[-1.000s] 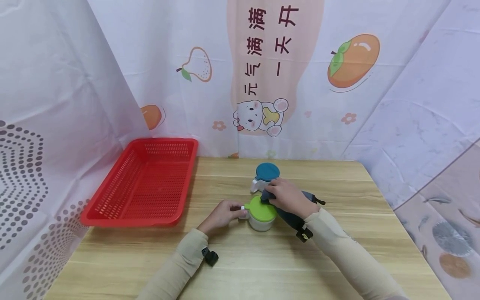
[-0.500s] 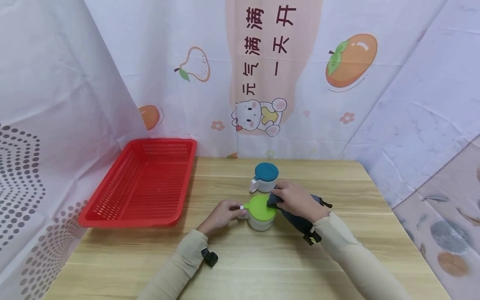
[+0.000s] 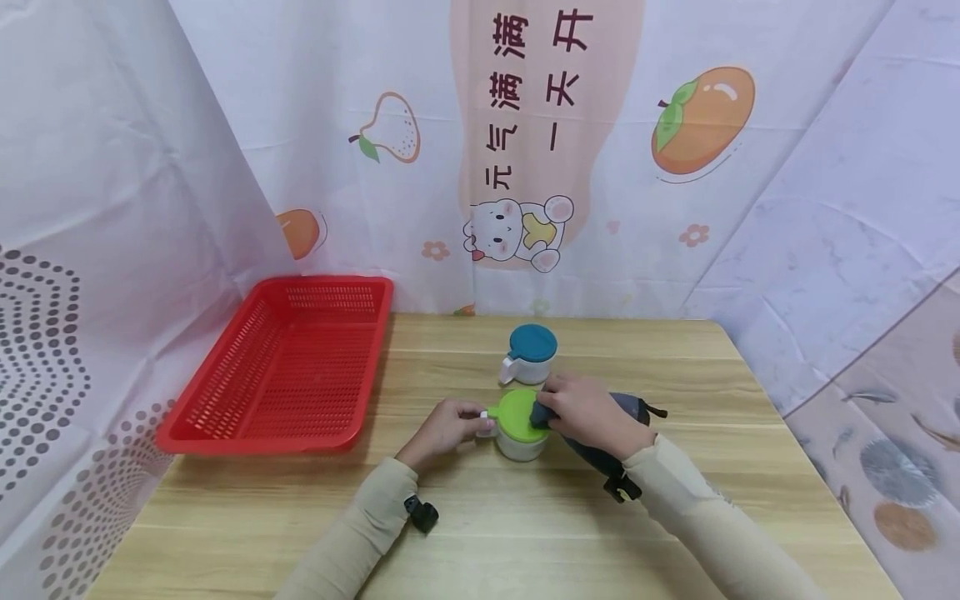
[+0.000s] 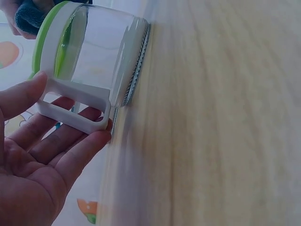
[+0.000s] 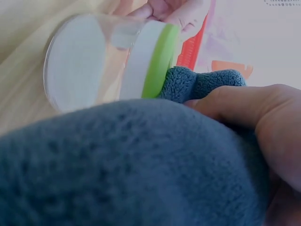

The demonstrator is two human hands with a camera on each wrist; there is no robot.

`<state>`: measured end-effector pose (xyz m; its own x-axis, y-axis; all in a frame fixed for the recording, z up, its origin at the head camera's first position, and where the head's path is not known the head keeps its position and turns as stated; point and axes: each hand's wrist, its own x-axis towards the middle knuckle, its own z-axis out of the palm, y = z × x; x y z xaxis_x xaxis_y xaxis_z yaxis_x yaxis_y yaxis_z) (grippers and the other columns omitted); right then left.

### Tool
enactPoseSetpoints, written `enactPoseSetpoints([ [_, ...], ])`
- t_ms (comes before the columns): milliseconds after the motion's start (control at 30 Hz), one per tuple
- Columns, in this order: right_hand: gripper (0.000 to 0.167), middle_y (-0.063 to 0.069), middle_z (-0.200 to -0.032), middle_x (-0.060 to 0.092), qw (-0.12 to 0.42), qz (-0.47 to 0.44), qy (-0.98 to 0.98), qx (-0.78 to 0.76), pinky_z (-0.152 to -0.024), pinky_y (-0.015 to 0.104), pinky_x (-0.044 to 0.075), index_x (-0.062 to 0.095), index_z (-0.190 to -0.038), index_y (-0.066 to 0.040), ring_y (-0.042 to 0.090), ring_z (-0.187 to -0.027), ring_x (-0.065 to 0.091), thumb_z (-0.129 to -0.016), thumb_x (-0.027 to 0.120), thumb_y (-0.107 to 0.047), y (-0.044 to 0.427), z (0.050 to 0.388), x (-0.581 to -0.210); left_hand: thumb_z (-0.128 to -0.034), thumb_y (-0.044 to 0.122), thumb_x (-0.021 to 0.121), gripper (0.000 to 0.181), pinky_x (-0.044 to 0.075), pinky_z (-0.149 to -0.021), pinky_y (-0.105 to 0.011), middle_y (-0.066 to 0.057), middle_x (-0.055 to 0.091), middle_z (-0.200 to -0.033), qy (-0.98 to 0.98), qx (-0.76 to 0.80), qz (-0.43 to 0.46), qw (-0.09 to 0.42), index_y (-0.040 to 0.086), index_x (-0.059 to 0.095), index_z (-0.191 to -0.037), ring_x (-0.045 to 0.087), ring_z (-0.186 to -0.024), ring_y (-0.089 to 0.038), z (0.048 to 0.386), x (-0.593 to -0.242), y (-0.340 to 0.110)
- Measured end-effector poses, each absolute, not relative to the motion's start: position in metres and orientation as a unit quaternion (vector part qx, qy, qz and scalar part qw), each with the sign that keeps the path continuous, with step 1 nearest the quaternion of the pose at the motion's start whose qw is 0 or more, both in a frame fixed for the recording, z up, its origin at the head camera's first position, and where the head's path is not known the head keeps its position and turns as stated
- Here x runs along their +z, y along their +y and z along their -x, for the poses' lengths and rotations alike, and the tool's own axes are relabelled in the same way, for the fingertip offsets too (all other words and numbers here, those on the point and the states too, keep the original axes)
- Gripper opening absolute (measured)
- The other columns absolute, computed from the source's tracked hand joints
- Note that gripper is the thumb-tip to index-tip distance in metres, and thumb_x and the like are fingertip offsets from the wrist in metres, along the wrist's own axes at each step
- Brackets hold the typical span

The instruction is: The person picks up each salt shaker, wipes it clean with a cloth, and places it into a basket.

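L hand is pinching white handle of clear round jar w/ flat lime-green lid; R hand is gripping dk blue-grey fluffy cloth, pressing it on lid's R side. Jar is standing mid-table. White-handled jar w/ teal lid is sitting nearer far edge of table, red plastic mesh basket at far L corner.

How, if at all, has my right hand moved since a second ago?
Yes: in the head view, your right hand has shifted slightly rightward and toward you, judged against the blue-lidded jar.
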<state>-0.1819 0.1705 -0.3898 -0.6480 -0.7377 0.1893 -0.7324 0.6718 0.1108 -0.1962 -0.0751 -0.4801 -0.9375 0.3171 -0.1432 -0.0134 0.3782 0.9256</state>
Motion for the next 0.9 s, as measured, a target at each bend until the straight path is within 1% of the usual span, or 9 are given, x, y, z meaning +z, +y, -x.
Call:
enactPoseSetpoints([
  [200, 0.018, 0.004, -0.088, 0.065, 0.126, -0.409, -0.904, -0.016, -0.066, 0.032, 0.052, 0.070, -0.090, -0.010, 0.018, -0.080, 0.058, -0.076, 0.079, -0.015, 0.166, 0.179, -0.394, -0.0865, 0.019, 0.072, 0.024, 0.054, -0.070, -0.027, -0.007, 0.070, -0.095, 0.809, 0.559, -0.079, 0.161, 0.002, 0.074, -0.104, 0.059, -0.079, -0.010, 0.195, -0.476, -0.075],
  [400, 0.018, 0.004, -0.088, 0.066, 0.145, -0.421, -0.895, -0.016, -0.067, 0.032, 0.053, 0.071, -0.090, -0.011, 0.018, -0.081, 0.058, -0.075, 0.081, -0.016, 0.161, 0.177, -0.397, -0.0863, 0.019, 0.073, 0.024, 0.055, -0.072, -0.029, -0.005, 0.068, -0.095, 0.808, 0.560, -0.073, 0.166, 0.003, 0.074, -0.104, 0.059, -0.080, -0.010, 0.196, -0.478, -0.075],
  [667, 0.022, 0.004, -0.094, 0.067, 0.116, -0.415, -0.902, -0.019, -0.075, 0.032, 0.054, 0.073, -0.097, -0.011, 0.017, -0.086, 0.059, -0.078, 0.080, -0.019, 0.152, 0.173, -0.394, -0.0869, 0.020, 0.072, 0.024, 0.054, -0.073, -0.029, -0.005, 0.069, -0.097, 0.808, 0.559, -0.079, 0.171, 0.004, 0.074, -0.105, 0.059, -0.082, -0.010, 0.194, -0.477, -0.076],
  [800, 0.024, 0.003, -0.094, 0.066, 0.108, -0.420, -0.901, -0.020, -0.076, 0.031, 0.055, 0.073, -0.099, -0.010, 0.016, -0.086, 0.059, -0.079, 0.079, -0.021, 0.145, 0.172, -0.392, -0.0870, 0.020, 0.071, 0.022, 0.053, -0.072, -0.030, -0.005, 0.069, -0.094, 0.808, 0.557, -0.088, 0.170, 0.005, 0.074, -0.103, 0.059, -0.080, -0.011, 0.195, -0.478, -0.077],
  [900, 0.023, 0.004, -0.094, 0.065, 0.106, -0.426, -0.898, -0.014, -0.075, 0.032, 0.055, 0.073, -0.099, -0.010, 0.016, -0.086, 0.060, -0.079, 0.079, -0.021, 0.139, 0.172, -0.391, -0.0875, 0.020, 0.071, 0.019, 0.052, -0.071, -0.029, -0.003, 0.069, -0.091, 0.809, 0.556, -0.092, 0.169, 0.006, 0.075, -0.101, 0.059, -0.079, -0.012, 0.196, -0.478, -0.077],
])
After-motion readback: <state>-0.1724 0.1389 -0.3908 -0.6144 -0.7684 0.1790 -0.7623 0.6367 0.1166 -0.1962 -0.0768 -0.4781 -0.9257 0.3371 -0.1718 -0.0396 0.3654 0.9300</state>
